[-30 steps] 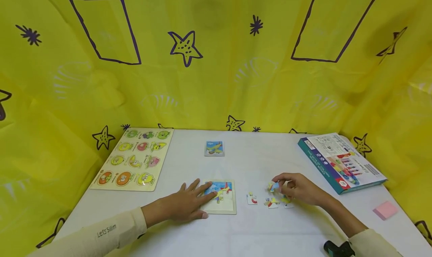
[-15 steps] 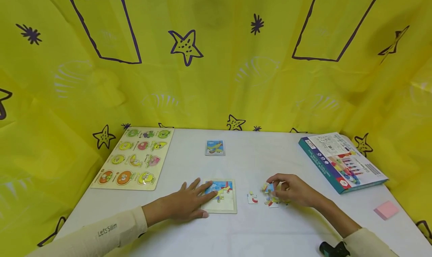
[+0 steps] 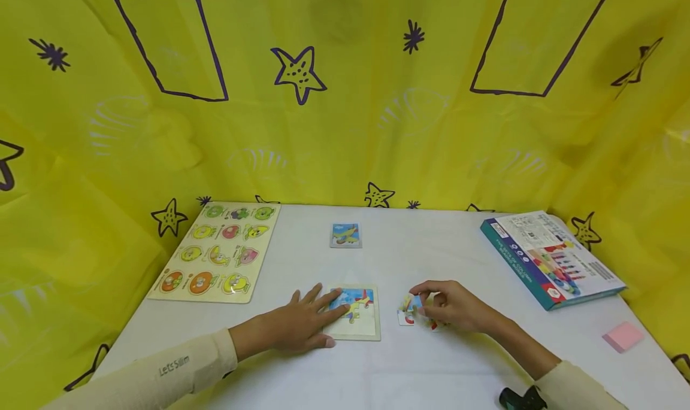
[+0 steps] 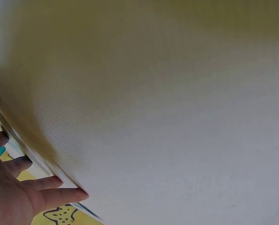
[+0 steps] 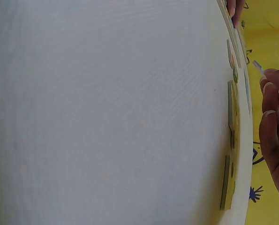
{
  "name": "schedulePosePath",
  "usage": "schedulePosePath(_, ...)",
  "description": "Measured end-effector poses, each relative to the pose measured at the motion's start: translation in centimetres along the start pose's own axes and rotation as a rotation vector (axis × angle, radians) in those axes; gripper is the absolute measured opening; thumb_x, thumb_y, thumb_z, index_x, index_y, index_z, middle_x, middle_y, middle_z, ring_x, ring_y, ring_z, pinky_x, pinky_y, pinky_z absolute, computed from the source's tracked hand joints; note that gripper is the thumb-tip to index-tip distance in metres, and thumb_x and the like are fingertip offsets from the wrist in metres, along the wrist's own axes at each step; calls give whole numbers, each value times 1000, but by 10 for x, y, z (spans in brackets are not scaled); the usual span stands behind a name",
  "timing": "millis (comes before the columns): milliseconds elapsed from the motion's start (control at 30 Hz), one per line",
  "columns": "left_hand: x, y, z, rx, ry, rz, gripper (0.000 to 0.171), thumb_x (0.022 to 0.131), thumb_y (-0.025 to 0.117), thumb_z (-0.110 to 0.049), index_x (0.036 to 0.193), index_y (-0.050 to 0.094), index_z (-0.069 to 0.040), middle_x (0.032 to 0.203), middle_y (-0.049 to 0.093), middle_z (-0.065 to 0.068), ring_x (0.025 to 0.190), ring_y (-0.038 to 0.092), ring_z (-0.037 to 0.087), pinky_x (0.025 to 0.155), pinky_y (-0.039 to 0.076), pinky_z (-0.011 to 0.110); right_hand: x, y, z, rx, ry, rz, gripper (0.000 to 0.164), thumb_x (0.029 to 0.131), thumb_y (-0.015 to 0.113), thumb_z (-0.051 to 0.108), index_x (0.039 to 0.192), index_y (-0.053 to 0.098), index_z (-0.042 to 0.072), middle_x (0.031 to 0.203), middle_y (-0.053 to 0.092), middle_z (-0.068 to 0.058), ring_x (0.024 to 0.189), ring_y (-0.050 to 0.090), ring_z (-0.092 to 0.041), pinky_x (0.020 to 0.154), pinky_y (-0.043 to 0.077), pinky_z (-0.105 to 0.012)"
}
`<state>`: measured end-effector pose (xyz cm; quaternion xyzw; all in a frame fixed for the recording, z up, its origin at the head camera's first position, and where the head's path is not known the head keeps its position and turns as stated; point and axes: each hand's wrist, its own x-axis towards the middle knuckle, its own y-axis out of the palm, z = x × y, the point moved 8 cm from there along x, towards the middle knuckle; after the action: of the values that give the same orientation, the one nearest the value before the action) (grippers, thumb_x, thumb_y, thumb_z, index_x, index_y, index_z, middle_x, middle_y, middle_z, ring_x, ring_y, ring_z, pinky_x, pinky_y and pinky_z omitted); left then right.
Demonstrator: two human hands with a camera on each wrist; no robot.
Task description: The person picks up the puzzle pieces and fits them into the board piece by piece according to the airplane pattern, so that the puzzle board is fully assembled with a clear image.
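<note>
A partly filled jigsaw puzzle board (image 3: pixel 366 329) lies mid-table, blue pieces along its top and bare wood below. My left hand (image 3: pixel 302 323) rests on its left side with fingers spread; the left wrist view shows those fingertips (image 4: pixel 78 193) along the board's edge. In my right hand (image 3: pixel 458 305) a blue and yellow puzzle piece (image 3: pixel 414 304) is pinched between thumb and fingers. The right wrist view has this piece (image 5: pixel 258 67) edge-on, raised off the table. Beneath it lies a loose piece with red (image 3: pixel 406 319), and other loose pieces (image 3: pixel 435 324) are partly hidden under the right hand.
Behind the board lies a small airplane picture card (image 3: pixel 345 235). A fruit puzzle board (image 3: pixel 212 251) is at the left. A boxed set (image 3: pixel 552 257) and a pink block (image 3: pixel 623 336) sit at the right. A yellow curtain (image 3: pixel 345 128) hangs behind the table.
My right hand has moved left with the pinched piece, from over the right-hand loose pieces to above the leftmost one. The left hand stays on the board.
</note>
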<state>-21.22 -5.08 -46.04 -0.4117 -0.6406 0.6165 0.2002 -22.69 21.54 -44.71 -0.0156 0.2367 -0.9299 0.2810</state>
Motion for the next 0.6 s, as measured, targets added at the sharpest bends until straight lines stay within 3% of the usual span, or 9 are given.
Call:
schedulePosePath(400,3,0,-1,23,2,-7,67,103,41,-58,161,26,-29,168,19,7,149,25,48,104,37,70,16,20,7,-2,13,-3,31,91,72,10,121,66,4,96,61,-7,52,46,-6,46,39,-19)
schedulePosePath(600,4,1,-1,23,-5,1,67,102,42,-58,160,26,-29,168,20,8,148,26,49,104,36,71,27,29,14,-31,-35,-16,29,90,73,9,118,67,3,93,62,-6,53,49,-5,49,39,-18)
